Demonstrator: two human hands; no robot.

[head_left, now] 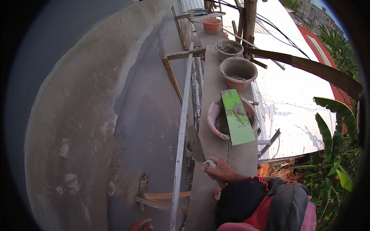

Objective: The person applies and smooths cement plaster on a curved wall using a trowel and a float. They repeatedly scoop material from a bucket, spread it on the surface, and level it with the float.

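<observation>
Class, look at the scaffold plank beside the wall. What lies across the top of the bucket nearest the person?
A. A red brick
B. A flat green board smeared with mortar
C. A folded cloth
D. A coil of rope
B. A flat green board, streaked with grey mortar, rests across the rim of the nearest bucket, just beyond the right hand that grips a trowel.

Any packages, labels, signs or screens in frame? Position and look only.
None can be made out: only buckets of mortar on the scaffold plank, a green float across one, and a trowel in the right hand.
</observation>
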